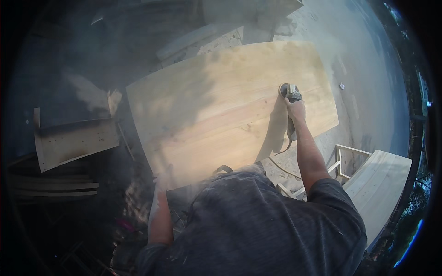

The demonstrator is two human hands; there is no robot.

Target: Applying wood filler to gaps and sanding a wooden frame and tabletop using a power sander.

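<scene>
A large wooden panel (228, 114), made of glued boards, lies in front of me, partly in shade. My right hand (296, 108) grips an angle grinder (294, 91) fitted with a round disc (284, 90). The disc is at the surface of the panel's right half. From the tool's rear end hangs a power cord (285, 150). At the panel's near left corner, my left hand (163, 178) holds the edge. Haze blurs its fingers, and their undersides are hidden.
Dust hangs in the air. Right of me stands another wooden panel (380, 186) beside a wooden frame (340, 160). A wooden box-like piece (81, 141) is at left, above stacked wooden strips (55, 188). A cable (285, 169) runs over the ground.
</scene>
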